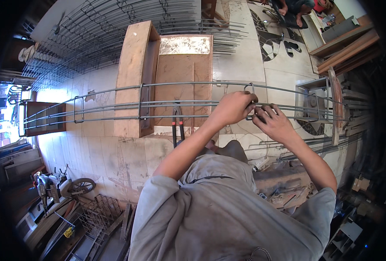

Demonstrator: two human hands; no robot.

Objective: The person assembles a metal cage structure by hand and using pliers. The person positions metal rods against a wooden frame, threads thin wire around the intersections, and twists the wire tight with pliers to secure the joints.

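Observation:
A long rebar cage (114, 104) of thin steel bars and square stirrups lies across a wooden trestle (134, 78) in front of me. My left hand (233, 108) is closed over a stirrup (248, 88) and the upper bars near the cage's right part. Just to its right, my right hand (275, 124) has its fingers curled on the lower bars at the same stirrup. Pincers with red and black handles (177, 128) hang from the bars to the left of my hands. My grey shirt fills the lower middle of the view.
More finished cages (106, 30) are stacked at the top left. A person (295, 8) sits on the tiled floor at the top, with sandals (292, 46) nearby. Wooden planks (345, 48) lie at the right. A wheeled machine (60, 187) and loose stirrups (101, 209) sit lower left.

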